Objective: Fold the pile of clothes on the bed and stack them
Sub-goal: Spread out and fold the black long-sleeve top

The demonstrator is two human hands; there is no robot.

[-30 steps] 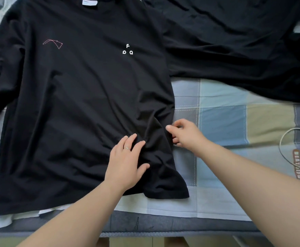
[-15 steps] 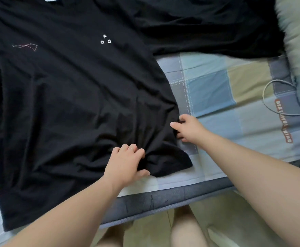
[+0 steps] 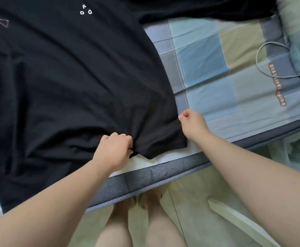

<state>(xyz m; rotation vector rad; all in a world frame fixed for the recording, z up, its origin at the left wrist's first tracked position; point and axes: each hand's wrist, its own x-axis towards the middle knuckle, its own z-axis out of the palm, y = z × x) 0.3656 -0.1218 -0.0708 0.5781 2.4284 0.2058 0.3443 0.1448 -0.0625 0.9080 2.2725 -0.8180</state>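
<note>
Shirt spread on bed, length running away from near edge, bulk lying left of both hands; left hand bunched on hem, right hand pinching side edge

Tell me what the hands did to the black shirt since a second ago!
The left hand lay flat on the black shirt; now its fingers have curled and bunched the cloth near the hem. The right hand stayed pinching the shirt's side edge. The shirt still lies spread on the checked sheet, and the cable has not moved.
</note>
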